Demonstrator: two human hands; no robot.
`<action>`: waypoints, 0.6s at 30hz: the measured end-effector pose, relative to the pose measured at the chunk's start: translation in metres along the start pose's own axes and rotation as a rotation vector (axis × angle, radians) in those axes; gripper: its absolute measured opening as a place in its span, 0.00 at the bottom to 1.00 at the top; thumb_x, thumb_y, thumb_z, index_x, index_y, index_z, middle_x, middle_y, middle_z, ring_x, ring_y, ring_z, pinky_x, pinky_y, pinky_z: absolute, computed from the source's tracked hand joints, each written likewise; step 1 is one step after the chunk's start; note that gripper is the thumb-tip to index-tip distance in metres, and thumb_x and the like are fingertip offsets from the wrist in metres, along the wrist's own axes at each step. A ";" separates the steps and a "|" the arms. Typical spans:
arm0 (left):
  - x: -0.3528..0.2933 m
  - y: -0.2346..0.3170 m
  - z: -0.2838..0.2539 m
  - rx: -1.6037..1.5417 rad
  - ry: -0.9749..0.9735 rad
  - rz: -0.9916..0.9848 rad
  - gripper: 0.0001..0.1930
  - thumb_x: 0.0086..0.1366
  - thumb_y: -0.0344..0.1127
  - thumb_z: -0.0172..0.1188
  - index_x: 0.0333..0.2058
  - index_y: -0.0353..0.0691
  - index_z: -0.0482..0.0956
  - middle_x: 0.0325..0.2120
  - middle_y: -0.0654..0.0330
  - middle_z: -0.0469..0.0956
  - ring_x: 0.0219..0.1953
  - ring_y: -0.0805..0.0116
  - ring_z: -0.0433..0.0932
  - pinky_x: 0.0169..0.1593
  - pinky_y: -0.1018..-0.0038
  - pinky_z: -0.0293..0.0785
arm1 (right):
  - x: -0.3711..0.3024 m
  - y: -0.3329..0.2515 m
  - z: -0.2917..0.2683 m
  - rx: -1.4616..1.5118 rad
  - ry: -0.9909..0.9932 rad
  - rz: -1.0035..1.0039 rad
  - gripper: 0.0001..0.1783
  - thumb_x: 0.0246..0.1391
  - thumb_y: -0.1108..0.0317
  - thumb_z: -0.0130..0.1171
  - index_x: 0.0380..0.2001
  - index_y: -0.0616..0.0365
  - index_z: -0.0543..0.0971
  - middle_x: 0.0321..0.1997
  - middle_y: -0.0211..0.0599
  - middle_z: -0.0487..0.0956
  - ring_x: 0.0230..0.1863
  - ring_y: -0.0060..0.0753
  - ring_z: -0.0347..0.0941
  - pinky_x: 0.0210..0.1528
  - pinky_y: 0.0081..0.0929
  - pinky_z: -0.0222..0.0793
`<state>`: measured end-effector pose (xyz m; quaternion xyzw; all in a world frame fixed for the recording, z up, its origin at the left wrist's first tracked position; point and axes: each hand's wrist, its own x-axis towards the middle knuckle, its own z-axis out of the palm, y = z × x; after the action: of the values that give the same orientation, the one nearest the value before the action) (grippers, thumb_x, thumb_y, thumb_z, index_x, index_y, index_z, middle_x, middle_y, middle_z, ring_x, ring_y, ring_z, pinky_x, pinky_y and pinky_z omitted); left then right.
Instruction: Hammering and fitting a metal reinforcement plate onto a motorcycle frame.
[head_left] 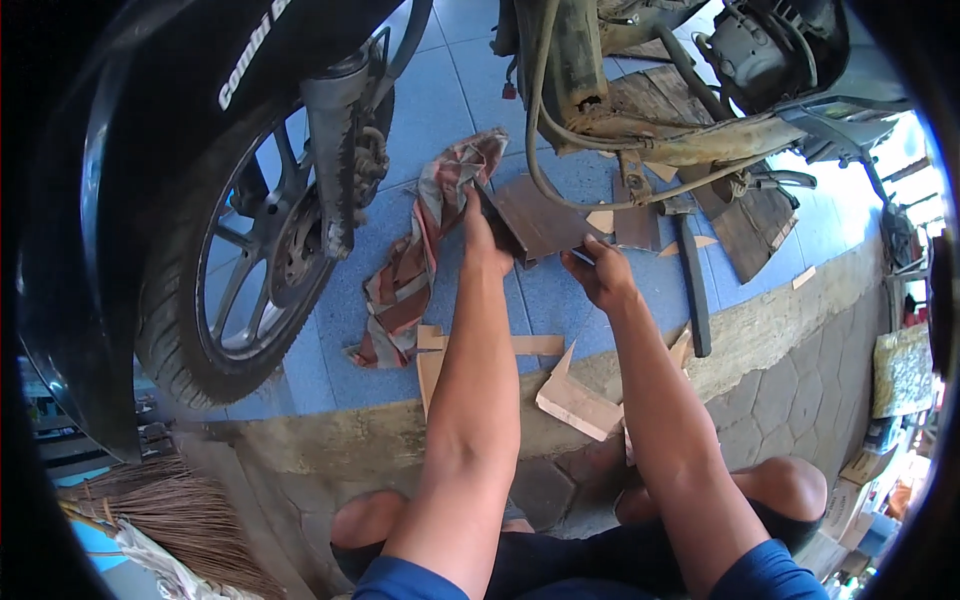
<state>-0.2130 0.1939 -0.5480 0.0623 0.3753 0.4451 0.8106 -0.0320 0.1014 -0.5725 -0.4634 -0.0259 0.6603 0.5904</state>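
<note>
Both of my hands are at a brown, rusty-looking sheet (543, 218) with a dark bent side, below the stripped motorcycle frame (680, 148). My left hand (484, 238) grips the dark side, its fingers partly hidden behind it. At the near right corner, my right hand (603, 272) pinches the edge between thumb and fingers. Just left of the sheet lies a crumpled red and grey checked cloth (430, 215). A hammer (692, 285) with a dark handle rests to the right, beside a smaller brown piece (635, 222).
A motorcycle's front wheel (250, 260) stands on the blue tiles at left. Cut cardboard pieces (578, 402) lie along the concrete step edge (330, 440). Cables (540, 110) hang from the frame near my hands. A stick broom (180, 510) is at lower left.
</note>
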 end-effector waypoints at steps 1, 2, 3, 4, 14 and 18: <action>-0.001 0.000 -0.002 -0.018 -0.020 -0.036 0.46 0.63 0.76 0.37 0.58 0.36 0.68 0.58 0.51 0.71 0.60 0.53 0.69 0.64 0.58 0.60 | -0.002 0.000 0.000 -0.014 0.006 0.005 0.15 0.68 0.68 0.45 0.52 0.66 0.69 0.46 0.47 0.75 0.40 0.40 0.75 0.45 0.37 0.78; -0.003 -0.001 -0.005 -0.022 -0.020 -0.037 0.46 0.63 0.76 0.37 0.58 0.36 0.68 0.58 0.51 0.71 0.60 0.53 0.69 0.64 0.58 0.60 | -0.004 0.002 0.000 -0.018 0.008 0.005 0.15 0.68 0.68 0.45 0.52 0.66 0.69 0.46 0.47 0.75 0.40 0.40 0.75 0.45 0.37 0.78; -0.006 -0.003 -0.009 -0.036 0.025 -0.057 0.48 0.62 0.77 0.37 0.59 0.36 0.67 0.59 0.50 0.70 0.60 0.52 0.68 0.64 0.58 0.59 | -0.007 0.005 -0.001 -0.011 0.047 -0.004 0.15 0.68 0.68 0.45 0.52 0.66 0.69 0.46 0.47 0.75 0.39 0.40 0.75 0.44 0.37 0.78; -0.008 -0.005 -0.012 -0.047 0.069 -0.076 0.50 0.60 0.79 0.37 0.60 0.35 0.66 0.59 0.49 0.69 0.61 0.52 0.68 0.65 0.58 0.59 | -0.009 0.006 -0.002 -0.001 0.084 -0.015 0.14 0.68 0.68 0.45 0.51 0.66 0.69 0.46 0.47 0.75 0.39 0.40 0.75 0.43 0.37 0.78; -0.018 0.004 -0.017 -0.023 0.213 0.060 0.34 0.65 0.71 0.40 0.29 0.42 0.72 0.22 0.56 0.74 0.21 0.60 0.72 0.25 0.63 0.67 | -0.010 0.008 -0.032 -0.150 0.249 -0.099 0.14 0.65 0.65 0.50 0.43 0.68 0.74 0.34 0.42 0.78 0.30 0.36 0.77 0.31 0.34 0.76; -0.021 0.019 -0.011 0.051 0.065 0.052 0.29 0.66 0.66 0.46 0.33 0.42 0.73 0.24 0.57 0.75 0.23 0.60 0.74 0.26 0.63 0.70 | -0.041 -0.015 -0.008 -0.934 0.095 0.067 0.22 0.60 0.56 0.58 0.31 0.71 0.78 0.25 0.42 0.80 0.21 0.32 0.77 0.23 0.31 0.74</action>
<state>-0.2401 0.1862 -0.5360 0.0781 0.4108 0.4583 0.7843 -0.0204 0.0688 -0.5446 -0.7097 -0.2784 0.5748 0.2974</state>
